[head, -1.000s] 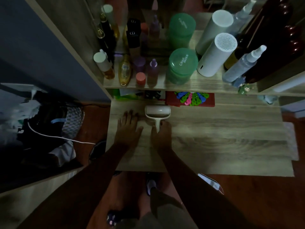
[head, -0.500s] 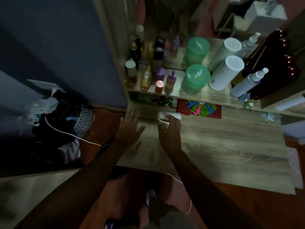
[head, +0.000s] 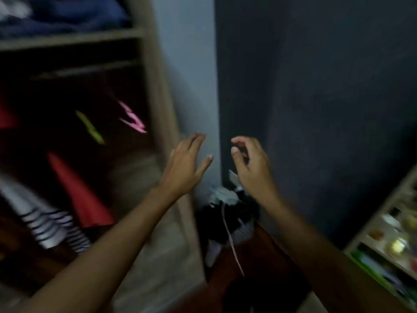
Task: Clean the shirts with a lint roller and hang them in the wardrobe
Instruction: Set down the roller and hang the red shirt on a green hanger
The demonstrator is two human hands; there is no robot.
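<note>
Both my hands are raised in the air in front of a dark wall, empty. My left hand (head: 185, 164) has its fingers spread, just right of the wardrobe's side panel (head: 158, 105). My right hand (head: 251, 164) has its fingers loosely curled with nothing in them. The open wardrobe at the left holds a red garment (head: 79, 195) and a black-and-white striped shirt (head: 49, 224) hanging under a rail (head: 83, 70). A green hanger (head: 90, 127) and a pink hanger (head: 133, 119) hang empty. The lint roller is out of view. The picture is blurred.
Folded dark blue clothes (head: 67, 14) lie on the wardrobe's top shelf. A dark heap of things with a white cable (head: 230, 233) sits on the floor between wardrobe and wall. The shelf unit with bottles (head: 388, 240) shows at the right edge.
My view has swung left from the wooden table to the wardrobe. My right hand has let go of the lint roller on the table, and both hands have risen empty.
</note>
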